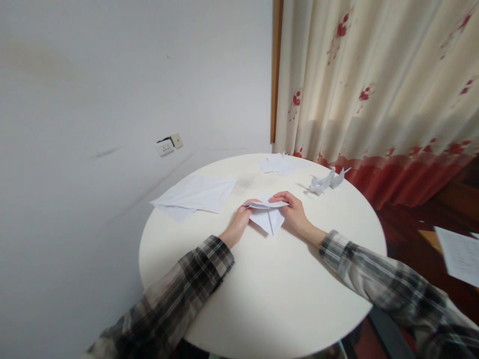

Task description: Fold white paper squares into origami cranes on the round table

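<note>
A folded white sheet of paper (270, 219) is held between my two hands near the middle of the round table. Its pointed lower corner faces me, and a crease runs down its centre. At its left edge, my left hand (241, 219) is closed on the paper, with part of the fingers behind it. My right hand (294, 209) grips the right edge, its fingers laid over the upper flap. Both hands rest low, close to the tabletop.
The round white table (277, 294) stands against a wall. Loose white sheets (202, 193) lie at its left, and more paper (282, 164) lies at the back. Folded paper cranes (325, 182) stand at the back right. A curtain (359, 99) hangs behind; a wall socket (165, 147) is at left.
</note>
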### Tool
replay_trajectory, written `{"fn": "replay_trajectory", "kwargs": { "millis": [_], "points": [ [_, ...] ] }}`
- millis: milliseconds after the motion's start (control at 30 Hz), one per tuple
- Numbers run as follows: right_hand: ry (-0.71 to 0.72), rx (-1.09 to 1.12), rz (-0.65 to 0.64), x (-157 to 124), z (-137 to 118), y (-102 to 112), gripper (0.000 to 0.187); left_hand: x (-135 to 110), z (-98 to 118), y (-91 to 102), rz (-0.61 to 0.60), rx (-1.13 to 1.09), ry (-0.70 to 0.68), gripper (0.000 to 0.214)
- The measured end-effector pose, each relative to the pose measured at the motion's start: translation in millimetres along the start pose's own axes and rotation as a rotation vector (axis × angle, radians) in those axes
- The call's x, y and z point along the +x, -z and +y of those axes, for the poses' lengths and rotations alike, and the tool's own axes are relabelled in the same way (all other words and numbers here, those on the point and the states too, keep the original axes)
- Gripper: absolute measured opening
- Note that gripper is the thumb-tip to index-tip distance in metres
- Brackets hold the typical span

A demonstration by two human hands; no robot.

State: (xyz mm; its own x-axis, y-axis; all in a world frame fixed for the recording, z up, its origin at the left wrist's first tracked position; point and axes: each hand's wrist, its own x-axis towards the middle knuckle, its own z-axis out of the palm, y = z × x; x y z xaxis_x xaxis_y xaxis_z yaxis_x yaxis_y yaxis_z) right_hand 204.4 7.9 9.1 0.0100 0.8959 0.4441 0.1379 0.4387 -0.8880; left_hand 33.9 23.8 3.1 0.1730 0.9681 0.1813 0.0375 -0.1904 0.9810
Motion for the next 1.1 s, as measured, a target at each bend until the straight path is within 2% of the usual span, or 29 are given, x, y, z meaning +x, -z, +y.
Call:
{"fn": "replay_trajectory", "kwargs": {
  "millis": [233,533,633,800,900,1000,1100],
  "points": [
    [0.174,-0.128,-0.012,-6,-13,6,0.037,-4,4,4.0,-0.113,-0.039,-0.035,0.029],
    [0.171,-0.134,0.162,-1,-7,13,0.03,-11,16,2.7,-0.426,-0.109,-0.025,0.048],
    [0.176,-0.12,0.13,-1,-4,13,0.028,-11,19,-0.9,-0.394,-0.227,0.054,0.05],
    [0.236,-0.12,-0.078,-7,-9,9,0.024,-9,16,-0.5,-0.286,-0.354,0.207,0.059],
    [0.295,-0.169,-0.163,-10,-15,8,0.024,-8,11,1.6,-0.244,-0.304,0.19,0.049],
    [0.327,-0.202,-0.19,-11,-16,7,0.026,-8,8,1.8,-0.231,-0.245,0.171,0.035],
    [0.327,-0.21,-0.204,-11,-16,7,0.027,-8,9,0.9,-0.201,-0.23,0.161,0.031]
  ]
}}
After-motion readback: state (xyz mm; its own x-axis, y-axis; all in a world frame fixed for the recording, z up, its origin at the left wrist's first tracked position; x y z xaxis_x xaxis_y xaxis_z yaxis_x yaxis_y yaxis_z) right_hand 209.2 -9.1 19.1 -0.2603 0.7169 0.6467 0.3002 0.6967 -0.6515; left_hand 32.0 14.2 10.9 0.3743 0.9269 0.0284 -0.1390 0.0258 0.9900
